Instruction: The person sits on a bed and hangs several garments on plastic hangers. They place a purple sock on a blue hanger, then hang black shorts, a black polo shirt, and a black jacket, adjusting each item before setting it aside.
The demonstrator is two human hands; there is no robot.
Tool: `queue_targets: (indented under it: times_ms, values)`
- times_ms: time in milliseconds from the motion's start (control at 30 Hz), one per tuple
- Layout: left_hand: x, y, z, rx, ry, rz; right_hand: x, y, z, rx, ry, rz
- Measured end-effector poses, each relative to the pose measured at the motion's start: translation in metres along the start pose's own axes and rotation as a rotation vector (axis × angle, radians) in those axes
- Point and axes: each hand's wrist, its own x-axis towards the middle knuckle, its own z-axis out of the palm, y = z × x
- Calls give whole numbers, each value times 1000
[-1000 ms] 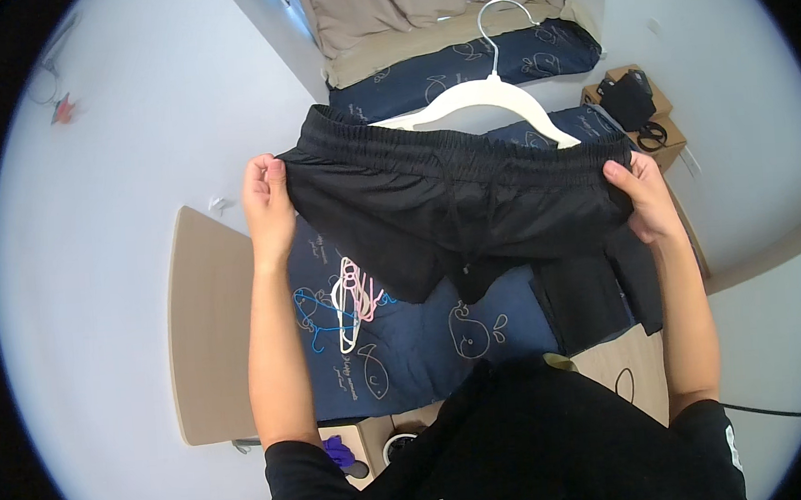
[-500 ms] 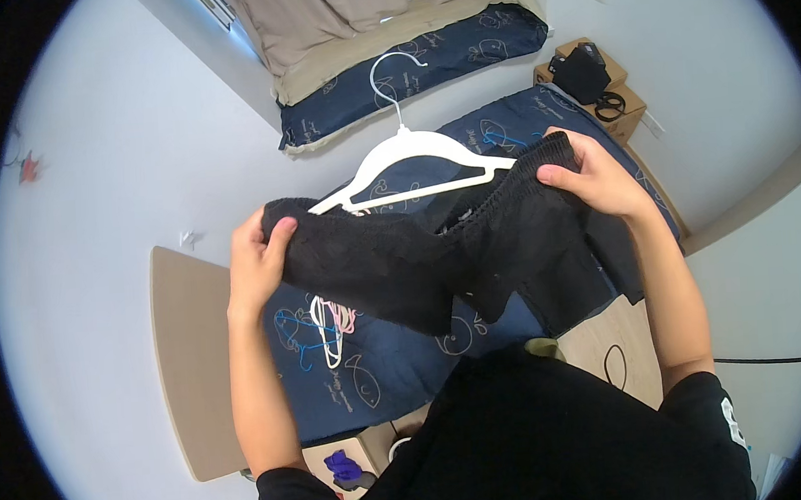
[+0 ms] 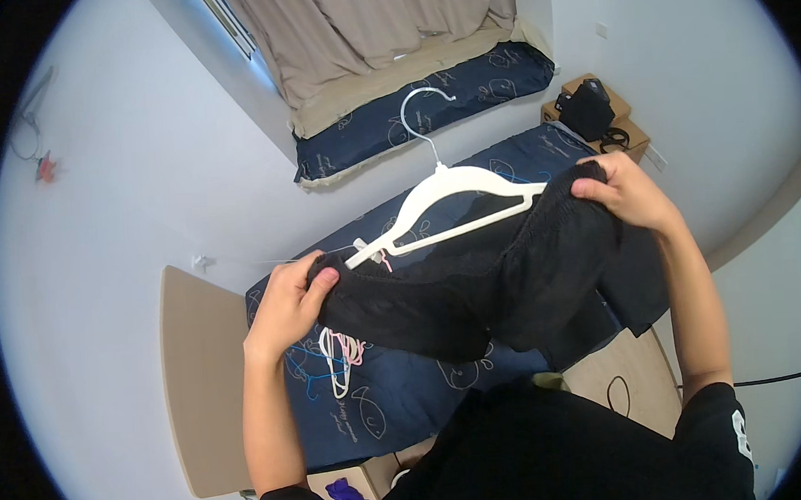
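Note:
I hold a pair of black shorts [image 3: 450, 306] up over the bed by the two ends of its gathered elastic waistband. My left hand [image 3: 285, 305] pinches the left end, thumb toward me. At the right end, slightly higher, my right hand [image 3: 634, 192] grips the waistband the same way. A white clothes hanger [image 3: 465, 182] sits inside the waist opening, tilted up to the right. Its two arm ends reach into the waistband near each hand, and its metal hook stands upward. The legs of the shorts hang loosely toward me.
Below lies a bed [image 3: 392, 406] with a dark blue whale-print cover. On it are several white and pink hangers [image 3: 336, 368] and a blue hanger [image 3: 309, 381]. A beige headboard [image 3: 202, 381] stands at left. Boxes [image 3: 630, 130] with black items fill the far right corner, beside a padded window seat [image 3: 349, 152].
The shorts and hanger have shifted right and lower in view, along with both hands. The left end of the waistband now sits closer in, and the fabric sags more.

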Motion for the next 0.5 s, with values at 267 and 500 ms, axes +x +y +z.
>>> queue_targets:
  times_ms: [267, 500]
  values:
    - [10, -13, 30, -781, 488, -27, 8, 27, -7, 172, 242, -54]
    - [17, -28, 30, -705, 554, -36, 20, 18, -12, 247, 205, 74]
